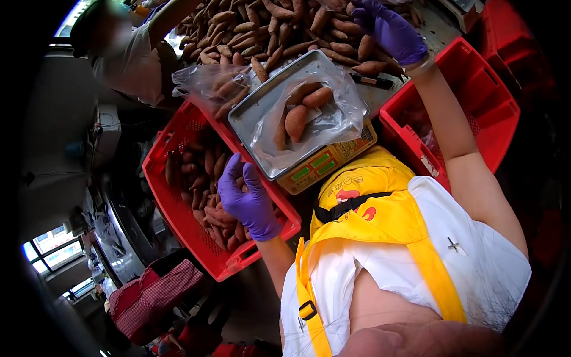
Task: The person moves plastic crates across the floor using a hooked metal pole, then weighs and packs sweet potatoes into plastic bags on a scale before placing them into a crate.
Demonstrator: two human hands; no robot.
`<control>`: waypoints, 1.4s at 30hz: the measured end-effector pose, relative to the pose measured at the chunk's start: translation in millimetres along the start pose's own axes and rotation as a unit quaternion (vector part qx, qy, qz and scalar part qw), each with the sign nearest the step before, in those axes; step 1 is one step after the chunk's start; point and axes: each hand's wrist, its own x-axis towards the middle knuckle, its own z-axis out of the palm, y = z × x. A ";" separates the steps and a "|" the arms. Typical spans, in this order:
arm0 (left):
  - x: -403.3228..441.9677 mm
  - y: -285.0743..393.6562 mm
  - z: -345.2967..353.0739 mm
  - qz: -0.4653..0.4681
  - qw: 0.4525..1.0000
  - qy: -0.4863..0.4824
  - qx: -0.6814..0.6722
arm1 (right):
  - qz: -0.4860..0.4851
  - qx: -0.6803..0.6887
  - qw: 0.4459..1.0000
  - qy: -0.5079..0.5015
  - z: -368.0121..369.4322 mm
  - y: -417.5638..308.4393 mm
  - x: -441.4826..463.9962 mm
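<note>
My left hand [247, 199], in a purple glove, hovers over the near side of a red crate [172, 217] holding several sweet potatoes [217, 221]. Its thumb and fingers are apart, with nothing between them. Over the pile of sweet potatoes [279, 30] at the top reaches my right hand [395, 35], also purple-gloved. Its fingers look stretched out, partly cut off by the frame edge, and no held item shows. Between my hands stands a weighing scale [250, 116] with a lit green display. A clear plastic bag [345, 119] with several sweet potatoes [295, 122] lies on its tray.
Another red crate [493, 110] stands under my right arm, with some plastic inside. Clear plastic bags [205, 77] lie left of the scale. A co-worker [134, 65] stands at the upper left. My yellow apron [380, 220] is close to the scale's front.
</note>
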 end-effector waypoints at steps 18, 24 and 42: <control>72.3 18.2 34.9 -0.031 0.895 -0.229 -0.382 | -0.015 -0.547 0.835 -0.061 30.7 53.4 -50.7; 75.7 4.2 57.8 -0.056 0.918 -0.224 -0.322 | 0.117 0.076 0.955 -0.261 77.1 71.3 -31.1; 98.4 -8.8 70.5 -0.063 0.945 -0.301 -0.109 | 0.045 -0.200 0.966 -0.156 80.3 113.7 -31.7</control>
